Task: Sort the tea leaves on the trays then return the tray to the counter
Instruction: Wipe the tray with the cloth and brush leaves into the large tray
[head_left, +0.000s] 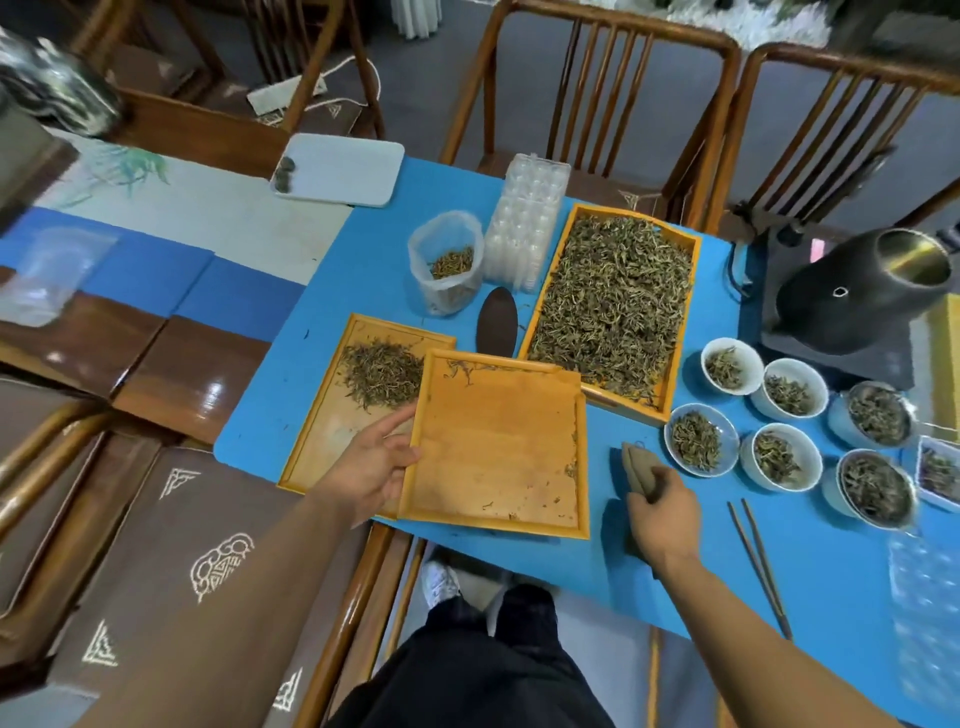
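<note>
A nearly bare wooden tray lies near the table's front edge, overlapping a second tray that carries a small pile of tea leaves. My left hand grips the left rim of the bare tray. My right hand is closed on a small tan wooden scoop to the right of that tray. A large tray heaped with tea leaves sits behind.
Several white bowls of leaves stand at right beside chopsticks and a black kettle. A plastic cup of leaves, clear plastic trays, a dark scoop and a white tray sit behind. Chairs ring the blue-covered table.
</note>
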